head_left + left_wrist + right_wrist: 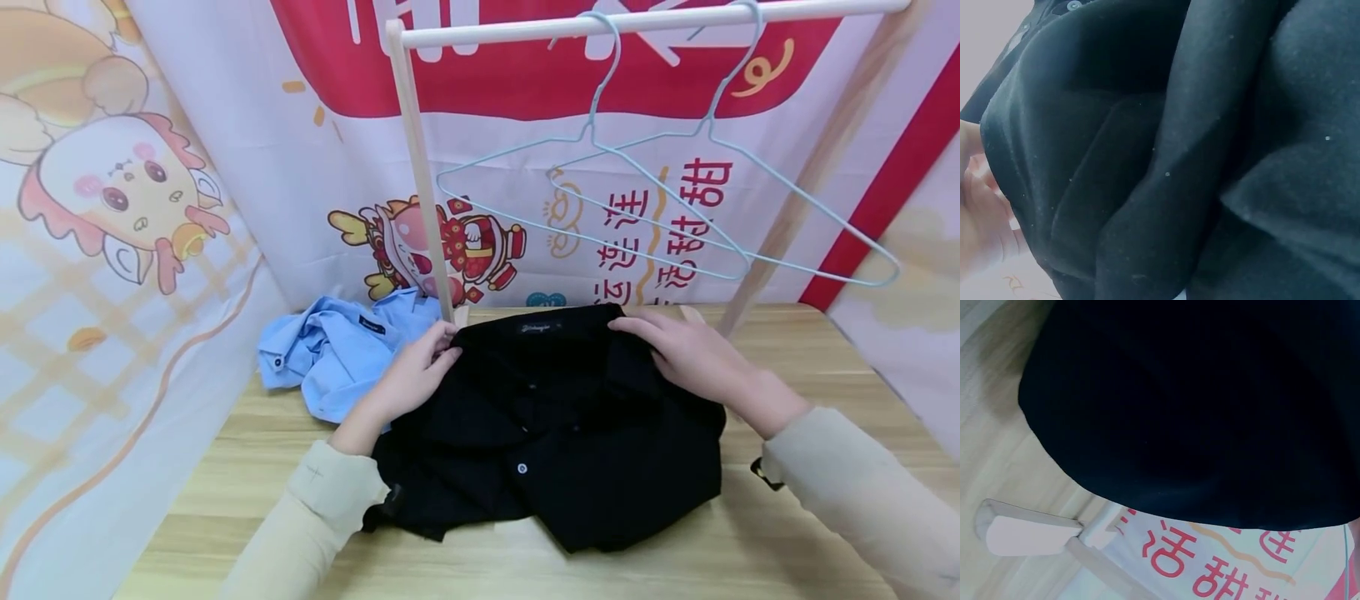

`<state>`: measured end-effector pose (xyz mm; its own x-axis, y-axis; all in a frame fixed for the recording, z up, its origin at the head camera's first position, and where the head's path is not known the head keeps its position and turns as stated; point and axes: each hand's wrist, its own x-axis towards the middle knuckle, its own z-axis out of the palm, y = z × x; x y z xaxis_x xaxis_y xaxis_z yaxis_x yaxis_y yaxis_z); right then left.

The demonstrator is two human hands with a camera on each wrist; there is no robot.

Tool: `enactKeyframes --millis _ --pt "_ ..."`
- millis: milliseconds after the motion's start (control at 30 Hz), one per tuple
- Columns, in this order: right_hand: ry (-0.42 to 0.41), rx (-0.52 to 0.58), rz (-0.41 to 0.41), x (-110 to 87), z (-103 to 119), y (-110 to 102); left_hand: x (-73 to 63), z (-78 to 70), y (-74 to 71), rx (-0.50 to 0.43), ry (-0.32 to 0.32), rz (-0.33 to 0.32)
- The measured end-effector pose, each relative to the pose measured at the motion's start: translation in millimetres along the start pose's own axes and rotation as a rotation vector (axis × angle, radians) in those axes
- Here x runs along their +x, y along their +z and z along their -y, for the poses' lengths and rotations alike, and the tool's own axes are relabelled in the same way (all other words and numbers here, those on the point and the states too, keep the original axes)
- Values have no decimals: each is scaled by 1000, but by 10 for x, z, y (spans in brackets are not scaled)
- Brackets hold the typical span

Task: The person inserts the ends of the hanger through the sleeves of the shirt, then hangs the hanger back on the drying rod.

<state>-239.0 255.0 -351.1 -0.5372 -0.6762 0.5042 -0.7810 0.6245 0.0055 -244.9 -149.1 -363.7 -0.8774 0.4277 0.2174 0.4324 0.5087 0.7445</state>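
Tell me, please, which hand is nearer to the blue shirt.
Left. The left hand is just beside the blue shirt; the right hand is farther away, at the other side of the black shirt.

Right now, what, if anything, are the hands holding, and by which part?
The black shirt, by its upper edge: left hand and right hand, either side of the label.

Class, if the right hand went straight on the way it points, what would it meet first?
Probably the black shirt, since the right hand grips its top edge; what comes beyond is unclear in depth.
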Motion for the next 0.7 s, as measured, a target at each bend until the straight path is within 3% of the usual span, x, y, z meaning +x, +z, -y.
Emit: enactKeyframes --millis 367,600,700 --pt "21 13 49 -36 7 9 -23 -22 43 -28 -46 37" --pt "24 13 12 -15 29 -106 -23 -58 55 22 -57 13" --pt "50 42 -33 -7 52 -179 -7 -64 2 -95 -24 10"
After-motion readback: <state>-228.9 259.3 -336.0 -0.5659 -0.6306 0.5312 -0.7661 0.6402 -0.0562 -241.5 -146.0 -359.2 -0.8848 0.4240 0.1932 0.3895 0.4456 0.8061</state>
